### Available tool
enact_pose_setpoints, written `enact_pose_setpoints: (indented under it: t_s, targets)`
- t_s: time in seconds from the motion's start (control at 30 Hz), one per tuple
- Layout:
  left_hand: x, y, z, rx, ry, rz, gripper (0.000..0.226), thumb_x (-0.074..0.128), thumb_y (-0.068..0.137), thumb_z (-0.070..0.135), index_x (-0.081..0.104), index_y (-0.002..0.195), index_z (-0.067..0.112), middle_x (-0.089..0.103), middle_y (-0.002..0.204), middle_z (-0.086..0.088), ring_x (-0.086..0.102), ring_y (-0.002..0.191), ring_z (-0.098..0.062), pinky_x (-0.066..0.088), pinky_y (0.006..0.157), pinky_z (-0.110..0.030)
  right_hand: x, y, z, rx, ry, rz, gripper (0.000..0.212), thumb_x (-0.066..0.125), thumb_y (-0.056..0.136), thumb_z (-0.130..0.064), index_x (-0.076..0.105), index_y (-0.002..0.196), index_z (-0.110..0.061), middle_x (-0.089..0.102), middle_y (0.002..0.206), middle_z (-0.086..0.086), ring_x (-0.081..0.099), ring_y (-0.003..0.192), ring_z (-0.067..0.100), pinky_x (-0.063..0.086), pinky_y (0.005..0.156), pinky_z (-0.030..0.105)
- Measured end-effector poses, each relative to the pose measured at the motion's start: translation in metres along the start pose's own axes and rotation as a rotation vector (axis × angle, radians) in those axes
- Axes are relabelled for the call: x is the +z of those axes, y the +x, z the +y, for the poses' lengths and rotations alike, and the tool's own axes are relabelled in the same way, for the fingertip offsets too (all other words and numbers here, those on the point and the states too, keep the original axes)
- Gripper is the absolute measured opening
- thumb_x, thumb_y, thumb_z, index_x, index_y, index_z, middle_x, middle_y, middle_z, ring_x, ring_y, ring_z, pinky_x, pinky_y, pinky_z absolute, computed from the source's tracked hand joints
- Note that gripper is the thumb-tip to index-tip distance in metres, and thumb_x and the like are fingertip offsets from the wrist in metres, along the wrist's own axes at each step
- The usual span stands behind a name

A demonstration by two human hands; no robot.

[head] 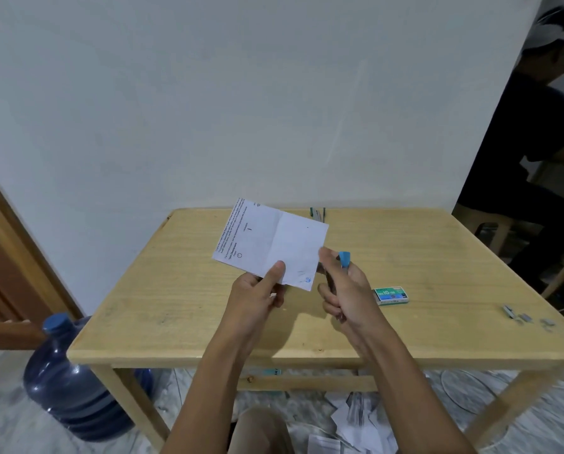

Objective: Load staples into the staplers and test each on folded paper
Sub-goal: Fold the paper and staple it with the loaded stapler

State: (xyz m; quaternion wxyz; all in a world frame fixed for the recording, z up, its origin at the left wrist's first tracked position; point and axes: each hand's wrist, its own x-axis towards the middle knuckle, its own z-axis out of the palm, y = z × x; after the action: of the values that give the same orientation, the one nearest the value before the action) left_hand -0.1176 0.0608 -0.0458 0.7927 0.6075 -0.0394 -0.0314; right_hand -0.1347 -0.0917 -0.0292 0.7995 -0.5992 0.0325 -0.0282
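My left hand [257, 290] pinches the near edge of a folded white paper [274, 244] printed with text, held up above the wooden table [182, 309]. My right hand [343, 290] grips a small blue stapler [344, 259] just right of the paper's near corner; only its blue tip shows above my fingers. A green staple box [391, 295] lies on the table to the right of that hand. Loose staple strips [525, 317] lie near the right edge. Another stapler [317, 213] rests at the far edge, partly hidden behind the paper.
A blue water jug [67, 375] stands on the floor at the table's left front leg. Crumpled papers [356, 421] lie on the floor under the table. A person in dark clothes [529, 142] sits at the far right. A wooden door frame [8, 231] is at left.
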Motion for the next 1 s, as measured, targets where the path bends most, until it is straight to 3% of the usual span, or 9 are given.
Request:
enact_pose_setpoints:
  t_s: [0.13,0.23,0.33,0.47,0.57,0.67,0.73,0.87,1.0]
  targets:
    - [-0.013,0.004,0.000,-0.089,0.057,-0.013,0.018,0.066,0.093,0.027,0.071,0.091,0.010,0.057,0.066,0.000,0.044,0.060,-0.018,0.042,0.069,-0.035,0.002,0.006,-0.004,-0.047,-0.192,0.070,0.022,0.064,0.094,-0.023,0.063,0.116,-0.022,0.053,0.057,-0.007,0.030,0.039,0.004,0.025,0.039,0.020]
    - [-0.033,0.019,0.005,-0.125,0.170,0.124,0.023,0.068,0.091,0.030,0.068,0.089,0.007,0.060,0.063,0.001,0.049,0.057,-0.016,0.043,0.065,-0.034,-0.002,0.009,-0.005,-0.061,-0.273,0.127,0.026,0.065,0.093,-0.031,0.061,0.118,-0.029,0.072,0.084,-0.007,0.032,0.041,0.005,0.029,0.039,0.020]
    - [-0.054,0.043,0.012,-0.127,0.384,0.336,0.021,0.065,0.091,0.024,0.065,0.076,0.009,0.063,0.071,-0.001,0.054,0.061,-0.015,0.042,0.060,-0.029,-0.011,0.008,-0.005,-0.030,-0.306,0.142,0.032,0.062,0.094,-0.034,0.057,0.125,-0.030,0.069,0.092,-0.003,0.028,0.044,0.008,0.028,0.041,0.022]
    - [-0.081,0.077,0.005,-0.140,0.547,0.515,0.019,0.061,0.091,0.026,0.062,0.086,0.007,0.065,0.094,-0.007,0.064,0.093,-0.028,0.050,0.072,-0.033,-0.019,0.004,-0.005,-0.020,-0.320,0.118,0.036,0.061,0.095,-0.035,0.056,0.129,-0.028,0.066,0.092,-0.002,0.029,0.049,0.010,0.029,0.045,0.026]
    - [-0.090,0.090,-0.003,-0.227,0.972,0.660,0.069,0.068,0.084,0.043,0.040,0.133,0.003,0.042,0.136,-0.017,0.040,0.126,-0.038,0.038,0.099,-0.045,-0.020,0.004,-0.006,-0.025,-0.323,0.100,0.035,0.061,0.095,-0.033,0.056,0.129,-0.027,0.065,0.089,-0.002,0.029,0.050,0.011,0.028,0.046,0.027]
    - [-0.089,0.082,-0.009,-0.131,1.130,0.843,0.104,0.072,0.077,0.048,0.008,0.148,0.006,0.013,0.155,-0.022,0.029,0.132,-0.038,0.033,0.103,-0.046,-0.022,0.006,-0.008,-0.035,-0.332,0.105,0.033,0.062,0.095,-0.030,0.057,0.127,-0.028,0.065,0.085,-0.003,0.029,0.050,0.011,0.028,0.045,0.026]
    - [-0.089,0.076,-0.019,-0.021,1.205,0.768,0.092,0.065,0.084,0.047,0.012,0.150,0.011,0.009,0.157,-0.019,0.023,0.138,-0.037,0.026,0.108,-0.048,-0.024,0.009,-0.008,-0.023,-0.335,0.115,0.034,0.061,0.095,-0.025,0.056,0.128,-0.030,0.061,0.080,0.002,0.029,0.049,0.012,0.028,0.044,0.026]
    - [-0.094,0.074,-0.024,0.012,1.409,0.563,0.044,0.047,0.090,0.051,0.063,0.115,0.018,0.054,0.127,-0.008,0.047,0.118,-0.029,0.029,0.101,-0.044,-0.024,0.013,-0.008,0.046,-0.281,0.070,0.039,0.054,0.093,-0.015,0.055,0.128,-0.032,0.050,0.084,0.012,0.033,0.051,0.014,0.029,0.043,0.024]
    - [-0.095,0.084,-0.023,-0.024,1.419,0.526,0.043,0.047,0.087,0.056,0.063,0.100,0.019,0.056,0.113,-0.003,0.050,0.114,-0.027,0.030,0.100,-0.045,-0.028,0.016,-0.004,0.115,-0.432,0.003,0.042,0.050,0.100,-0.027,0.046,0.141,-0.023,0.050,0.075,0.007,0.041,0.056,0.014,0.037,0.051,0.029]
